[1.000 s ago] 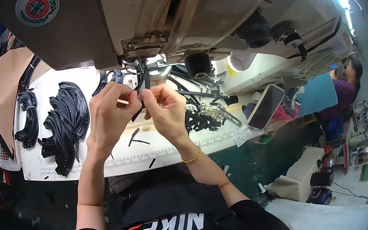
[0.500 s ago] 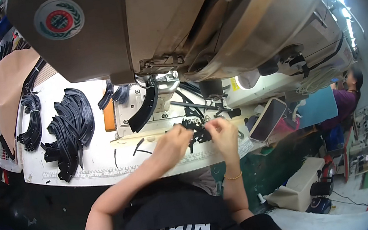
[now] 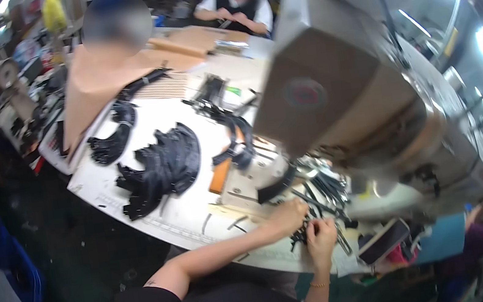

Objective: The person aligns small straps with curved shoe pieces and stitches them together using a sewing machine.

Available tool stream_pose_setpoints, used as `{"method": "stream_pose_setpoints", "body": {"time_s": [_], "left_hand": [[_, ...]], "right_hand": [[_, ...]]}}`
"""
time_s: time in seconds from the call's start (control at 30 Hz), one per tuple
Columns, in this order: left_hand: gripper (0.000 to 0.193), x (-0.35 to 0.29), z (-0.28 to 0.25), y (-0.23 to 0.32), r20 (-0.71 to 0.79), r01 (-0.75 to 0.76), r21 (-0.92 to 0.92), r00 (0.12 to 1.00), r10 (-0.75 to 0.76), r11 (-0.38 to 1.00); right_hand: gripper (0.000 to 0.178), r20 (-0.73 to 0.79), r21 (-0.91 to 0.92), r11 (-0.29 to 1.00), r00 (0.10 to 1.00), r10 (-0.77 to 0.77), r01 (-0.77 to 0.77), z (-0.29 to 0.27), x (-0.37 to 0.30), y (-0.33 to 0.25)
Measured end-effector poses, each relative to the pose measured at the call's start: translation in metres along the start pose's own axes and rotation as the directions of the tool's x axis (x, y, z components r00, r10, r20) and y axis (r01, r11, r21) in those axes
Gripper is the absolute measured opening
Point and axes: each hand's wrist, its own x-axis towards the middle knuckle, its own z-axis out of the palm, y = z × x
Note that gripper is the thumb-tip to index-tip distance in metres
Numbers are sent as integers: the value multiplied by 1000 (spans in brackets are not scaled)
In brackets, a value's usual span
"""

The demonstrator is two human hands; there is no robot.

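Note:
My left hand (image 3: 288, 217) is closed in a pinch at the table's front part, beside a heap of small black pieces (image 3: 299, 238). Close to its right, my right hand (image 3: 322, 233) has its fingertips pressed together over the same heap. What either hand pinches is too small and blurred to make out. Just beyond my left hand, a curved black strip (image 3: 276, 188) lies at the work plate of a large sewing machine (image 3: 331, 83). Thin black offcuts (image 3: 238, 224) are scattered left of my hands.
A pile of curved black strips (image 3: 164, 165) covers the table's left part, with a bundle (image 3: 113, 141) beyond it. A phone (image 3: 384, 242) rests to my right. Black parts (image 3: 212, 96) lie behind the orange block (image 3: 220, 175). Across the table sits a person (image 3: 236, 6).
The view has swung leftward and up, so the far table and people there now show. Both hands remain close together at the black heap, fingers still pinched.

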Motion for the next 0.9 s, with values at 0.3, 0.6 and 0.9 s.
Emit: {"method": "stream_pose_setpoints", "body": {"time_s": [0.3, 0.6, 0.9], "left_hand": [[10, -52, -41, 18, -76, 214, -499, 954, -289, 840], [15, -90, -90, 16, 217, 385, -870, 860, -461, 308], [18, -94, -103, 8, 97, 254, -902, 907, -410, 348]], "right_hand": [[3, -45, 563, 817, 982, 184, -128, -4, 14, -25], [14, 27, 608, 793, 999, 17, -30, -7, -11, -95], [9, 93, 542, 839, 989, -116, 47, -1, -9, -113]]}}
